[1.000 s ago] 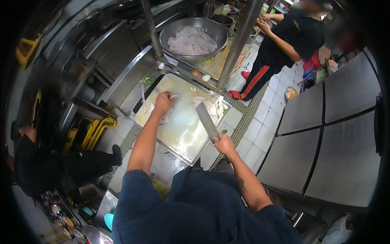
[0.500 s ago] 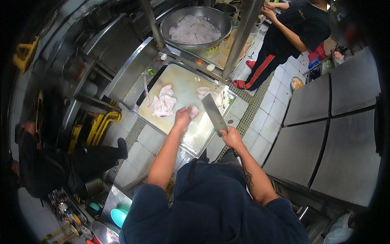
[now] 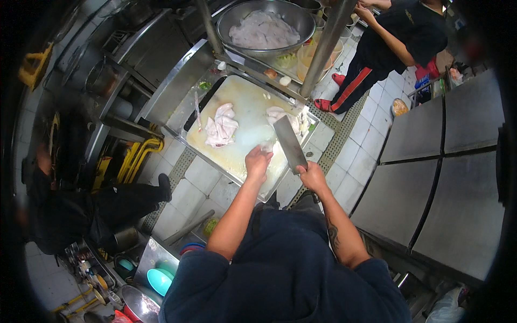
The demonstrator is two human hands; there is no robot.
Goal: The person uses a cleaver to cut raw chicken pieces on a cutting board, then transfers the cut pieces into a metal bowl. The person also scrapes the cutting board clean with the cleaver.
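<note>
My right hand [image 3: 313, 177] grips the handle of a cleaver [image 3: 291, 144], its broad grey blade slanting up and left over the right part of a white cutting board [image 3: 247, 102]. Close by on its left, my left hand [image 3: 258, 162] pinches a small piece of pale raw flesh [image 3: 266, 146] above the board's near part. On the board's left side lies a pile of pinkish-white raw pieces [image 3: 221, 126]. A second pale pile [image 3: 281, 115] sits at the right, partly hidden behind the blade. The kind of flesh is unclear.
Beyond the board stands a large metal bowl [image 3: 264, 35] of pale raw flesh, with a metal post [image 3: 325, 48] beside it. A person [image 3: 398, 43] works at far right; another person in dark clothes [image 3: 102, 212] is at left. Steel cabinets [image 3: 447, 177] line the right.
My left hand has moved slightly right and nearer to me, with the pale piece in its fingers. The cleaver stays about where it was over the board. The whole view has shifted a little.
</note>
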